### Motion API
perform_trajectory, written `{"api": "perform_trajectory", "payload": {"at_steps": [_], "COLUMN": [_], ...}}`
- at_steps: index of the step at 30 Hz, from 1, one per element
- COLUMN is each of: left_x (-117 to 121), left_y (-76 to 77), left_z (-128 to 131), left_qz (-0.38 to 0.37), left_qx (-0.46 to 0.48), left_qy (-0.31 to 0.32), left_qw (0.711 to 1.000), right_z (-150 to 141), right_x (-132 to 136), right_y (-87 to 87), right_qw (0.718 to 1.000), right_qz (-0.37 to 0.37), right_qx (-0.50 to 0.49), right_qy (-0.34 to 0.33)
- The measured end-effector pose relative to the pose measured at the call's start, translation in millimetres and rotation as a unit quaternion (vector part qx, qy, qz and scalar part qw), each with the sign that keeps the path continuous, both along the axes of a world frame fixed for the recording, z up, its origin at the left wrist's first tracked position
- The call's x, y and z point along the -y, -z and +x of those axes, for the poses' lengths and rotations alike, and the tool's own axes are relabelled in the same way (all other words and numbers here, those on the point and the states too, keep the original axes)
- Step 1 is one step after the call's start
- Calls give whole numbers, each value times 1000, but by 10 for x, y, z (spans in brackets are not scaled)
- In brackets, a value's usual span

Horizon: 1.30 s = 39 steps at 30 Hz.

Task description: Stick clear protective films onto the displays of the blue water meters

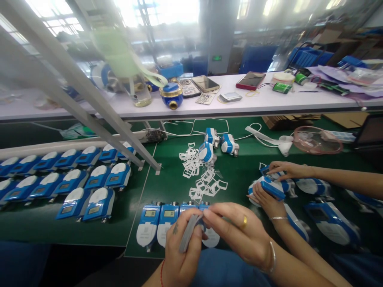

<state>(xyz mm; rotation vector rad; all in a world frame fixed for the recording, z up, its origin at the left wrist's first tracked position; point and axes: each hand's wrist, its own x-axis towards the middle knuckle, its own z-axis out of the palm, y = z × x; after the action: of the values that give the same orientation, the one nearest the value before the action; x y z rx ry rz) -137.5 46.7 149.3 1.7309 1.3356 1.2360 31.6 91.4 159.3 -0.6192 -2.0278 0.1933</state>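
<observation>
My left hand (183,249) is closed around a stack of thin grey sheets (189,233), held upright above the table's front edge. My right hand (242,233), with a gold ring, pinches the top edge of this stack between thumb and fingertips. Behind my hands stands a row of blue-and-white water meters with small displays, the leftmost meter (147,225) in plain sight; others are partly hidden by my hands. Beyond them on the green tabletop lie loose white cut-out frames (206,183) in a scattered pile, beside several more meters (206,152).
At right, a co-worker's hands (271,199) hold a blue-and-white meter (272,188), close to my right arm. Rows of meters (98,177) fill the left table. A slanted metal post (119,135) and a raised white shelf (209,105) with phones stand ahead.
</observation>
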Motion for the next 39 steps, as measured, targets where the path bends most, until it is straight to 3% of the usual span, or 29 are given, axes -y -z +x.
{"api": "perform_trajectory", "payload": {"at_steps": [6,10,19,27,33,36,39], "left_x": [-10,6,54,27,-2,15,26], "left_y": [-43,-8,15,48,117,135,150], "left_z": [-3,-4,8,-20,-122,-163,-167], "left_qz": [18,34,-23,-24,6,19,20], "left_qx": [-12,-18,22,12,34,41,58], "left_qy": [3,0,-11,-17,-24,-40,-48], "left_qw": [1000,999,999,999,999,998,997], "right_z": [-29,-48,-42,-156,-339,-382,-357], "right_x": [73,122,107,40,1,24,31], "right_y": [127,104,192,13,18,97,200], "right_qw": [998,998,995,996,989,986,992], "right_qz": [59,17,85,-70,-125,-127,-80], "right_qx": [5,2,6,-61,-76,-108,-87], "right_qy": [6,57,55,17,0,27,37]}}
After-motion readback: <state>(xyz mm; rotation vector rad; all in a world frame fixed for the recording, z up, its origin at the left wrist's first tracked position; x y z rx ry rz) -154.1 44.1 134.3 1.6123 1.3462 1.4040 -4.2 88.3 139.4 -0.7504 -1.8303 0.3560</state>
